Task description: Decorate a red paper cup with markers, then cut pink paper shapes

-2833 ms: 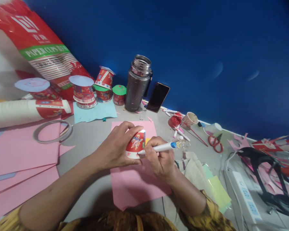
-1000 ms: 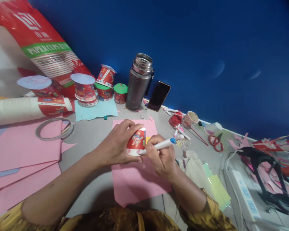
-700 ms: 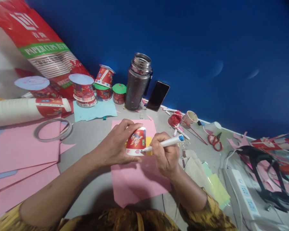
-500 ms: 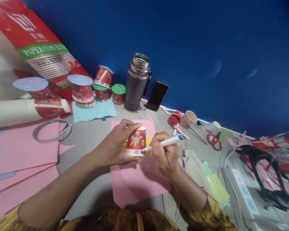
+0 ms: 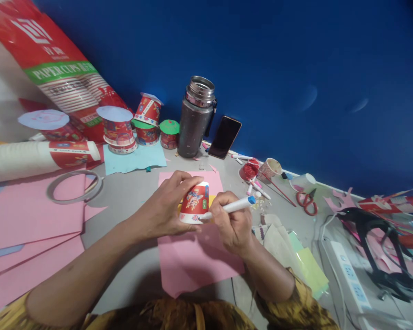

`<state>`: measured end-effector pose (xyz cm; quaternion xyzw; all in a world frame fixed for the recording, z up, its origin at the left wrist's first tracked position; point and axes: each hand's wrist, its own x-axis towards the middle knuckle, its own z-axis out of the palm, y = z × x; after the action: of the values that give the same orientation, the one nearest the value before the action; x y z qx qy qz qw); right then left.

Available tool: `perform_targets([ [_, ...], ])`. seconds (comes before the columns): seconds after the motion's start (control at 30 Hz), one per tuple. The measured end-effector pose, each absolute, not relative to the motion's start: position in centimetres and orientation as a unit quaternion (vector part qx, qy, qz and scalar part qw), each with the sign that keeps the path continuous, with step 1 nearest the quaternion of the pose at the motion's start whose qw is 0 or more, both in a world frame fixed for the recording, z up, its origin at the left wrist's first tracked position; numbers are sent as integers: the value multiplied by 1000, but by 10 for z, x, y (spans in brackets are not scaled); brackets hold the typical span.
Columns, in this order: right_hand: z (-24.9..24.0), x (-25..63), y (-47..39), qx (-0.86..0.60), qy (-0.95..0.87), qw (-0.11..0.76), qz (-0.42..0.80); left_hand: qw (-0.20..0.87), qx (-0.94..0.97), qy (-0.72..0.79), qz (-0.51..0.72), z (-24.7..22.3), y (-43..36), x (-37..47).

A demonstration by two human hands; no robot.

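A red paper cup (image 5: 195, 201) with a white rim is held upside down over a pink sheet (image 5: 203, 263). My left hand (image 5: 167, 206) grips it from the left, thumb near the top and fingers near the rim. Pinched in my right hand (image 5: 232, 224) is a white marker (image 5: 236, 205) with a blue end. Its tip touches or nearly touches the cup's white rim band, among small printed flowers. Something yellow shows behind the cup.
A steel flask (image 5: 194, 119) and a phone (image 5: 225, 137) stand near the blue wall. Decorated cups (image 5: 116, 130), a tape roll (image 5: 75, 187) and stacked cups (image 5: 37, 158) lie left. At right are red scissors (image 5: 307, 201), loose markers and a power strip (image 5: 351, 272).
The right hand and marker have shifted slightly left and the marker's blue end has dropped a little. The left hand and cup have barely moved.
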<state>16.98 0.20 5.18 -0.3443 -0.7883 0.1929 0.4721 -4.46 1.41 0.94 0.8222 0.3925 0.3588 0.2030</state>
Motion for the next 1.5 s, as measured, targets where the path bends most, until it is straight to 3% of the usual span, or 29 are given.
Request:
perform_targets([
  [0.6,53,170,2,-348,-792,459,200,217,820,398,351,15,14,-45],
  [1.2,55,173,2,-385,-741,505,220,211,804,400,387,2,19,-50],
  [1.5,52,170,3,-314,-796,484,183,183,830,388,357,7,17,-49],
])
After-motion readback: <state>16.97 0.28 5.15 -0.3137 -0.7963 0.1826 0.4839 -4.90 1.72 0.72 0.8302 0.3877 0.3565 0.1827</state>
